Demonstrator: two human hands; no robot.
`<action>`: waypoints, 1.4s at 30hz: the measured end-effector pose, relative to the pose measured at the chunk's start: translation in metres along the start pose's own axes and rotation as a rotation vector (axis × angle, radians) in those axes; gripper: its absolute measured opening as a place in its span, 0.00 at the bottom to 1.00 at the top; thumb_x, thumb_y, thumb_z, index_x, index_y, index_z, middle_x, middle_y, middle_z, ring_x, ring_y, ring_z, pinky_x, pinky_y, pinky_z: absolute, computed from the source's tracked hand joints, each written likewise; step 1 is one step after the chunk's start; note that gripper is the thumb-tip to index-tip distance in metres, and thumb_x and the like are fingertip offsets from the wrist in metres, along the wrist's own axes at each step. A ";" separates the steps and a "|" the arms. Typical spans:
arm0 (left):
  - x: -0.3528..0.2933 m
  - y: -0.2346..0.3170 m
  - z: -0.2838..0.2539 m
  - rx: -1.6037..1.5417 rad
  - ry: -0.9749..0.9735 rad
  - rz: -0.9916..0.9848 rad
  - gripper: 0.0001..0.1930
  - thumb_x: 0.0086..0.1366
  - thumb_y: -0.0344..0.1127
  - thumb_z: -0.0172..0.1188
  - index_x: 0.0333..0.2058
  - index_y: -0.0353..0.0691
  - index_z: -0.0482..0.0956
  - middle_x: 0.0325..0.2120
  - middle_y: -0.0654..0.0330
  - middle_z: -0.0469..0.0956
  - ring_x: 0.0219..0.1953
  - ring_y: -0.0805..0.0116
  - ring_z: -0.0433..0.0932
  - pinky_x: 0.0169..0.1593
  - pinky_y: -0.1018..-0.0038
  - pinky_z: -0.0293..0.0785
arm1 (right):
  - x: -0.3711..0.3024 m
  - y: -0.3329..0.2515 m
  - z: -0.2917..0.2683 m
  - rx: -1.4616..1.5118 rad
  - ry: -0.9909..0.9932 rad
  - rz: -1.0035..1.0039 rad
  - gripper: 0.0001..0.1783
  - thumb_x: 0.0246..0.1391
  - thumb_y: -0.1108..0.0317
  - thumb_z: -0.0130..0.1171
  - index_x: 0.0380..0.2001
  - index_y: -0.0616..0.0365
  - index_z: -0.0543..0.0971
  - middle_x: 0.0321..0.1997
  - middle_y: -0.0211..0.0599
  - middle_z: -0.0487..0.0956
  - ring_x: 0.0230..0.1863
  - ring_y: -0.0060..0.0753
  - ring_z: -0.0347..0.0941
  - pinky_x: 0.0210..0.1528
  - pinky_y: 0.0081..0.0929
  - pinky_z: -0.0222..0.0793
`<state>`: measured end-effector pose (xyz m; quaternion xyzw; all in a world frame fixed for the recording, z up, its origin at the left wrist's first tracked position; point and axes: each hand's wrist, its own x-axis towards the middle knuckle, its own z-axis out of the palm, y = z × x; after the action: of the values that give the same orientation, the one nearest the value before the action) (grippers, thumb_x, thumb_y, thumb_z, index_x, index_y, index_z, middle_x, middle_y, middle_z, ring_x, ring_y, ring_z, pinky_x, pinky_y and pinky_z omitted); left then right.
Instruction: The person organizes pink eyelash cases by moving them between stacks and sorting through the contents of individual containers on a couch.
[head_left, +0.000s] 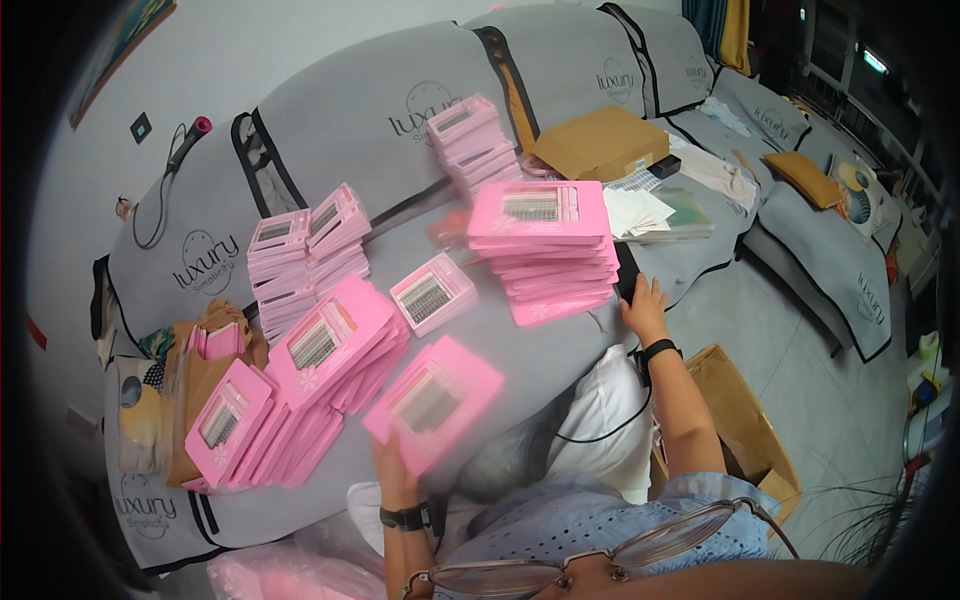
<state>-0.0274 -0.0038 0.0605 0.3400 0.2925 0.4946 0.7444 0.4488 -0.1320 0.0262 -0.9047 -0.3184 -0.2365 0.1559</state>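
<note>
My left hand [392,462] grips the near corner of a pink eyelash pack [436,402], held tilted over the sofa and slightly blurred. Through its window show rows of dark lashes. My right hand [646,308] has its fingers apart beside a dark flat object [627,270]; whether it touches that object I cannot tell. Next to it rises a tall stack of pink packs [543,255]. Left of the held pack lean two more piles, a larger one [335,340] and a lower one [232,425]. A small pink lash box [433,294] lies between the piles.
Small pink boxes are stacked at the left [290,265] and the back [472,140]. On the grey-covered sofa [360,120] are a brown carton [600,142] and white papers [640,212]. An open cardboard box [745,400] stands on the floor at right. Pink plastic wrapping [290,572] lies at lower left.
</note>
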 end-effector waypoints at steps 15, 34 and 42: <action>-0.016 -0.002 0.004 0.050 0.039 0.016 0.22 0.68 0.26 0.41 0.60 0.37 0.54 0.54 0.50 0.64 0.52 0.52 0.69 0.51 0.56 0.72 | 0.050 0.004 0.043 0.393 -0.188 0.257 0.53 0.31 0.57 0.68 0.64 0.51 0.56 0.58 0.33 0.68 0.55 0.48 0.62 0.54 0.44 0.62; -0.008 -0.015 -0.016 0.068 0.006 0.041 0.22 0.68 0.27 0.43 0.60 0.35 0.56 0.55 0.50 0.65 0.55 0.55 0.68 0.57 0.60 0.67 | 0.039 0.017 0.032 0.485 -0.230 0.356 0.56 0.36 0.51 0.67 0.64 0.63 0.51 0.59 0.45 0.67 0.57 0.52 0.59 0.57 0.48 0.56; -0.012 -0.021 -0.007 0.050 -0.003 0.039 0.22 0.68 0.28 0.43 0.60 0.35 0.56 0.55 0.49 0.64 0.55 0.54 0.68 0.56 0.58 0.67 | -0.028 -0.028 -0.021 0.565 -0.081 0.018 0.26 0.41 0.66 0.60 0.47 0.63 0.72 0.49 0.53 0.68 0.51 0.55 0.62 0.55 0.43 0.60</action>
<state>-0.0257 -0.0190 0.0402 0.3649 0.2970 0.5011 0.7263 0.4046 -0.1346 0.0326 -0.8367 -0.3698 -0.1005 0.3912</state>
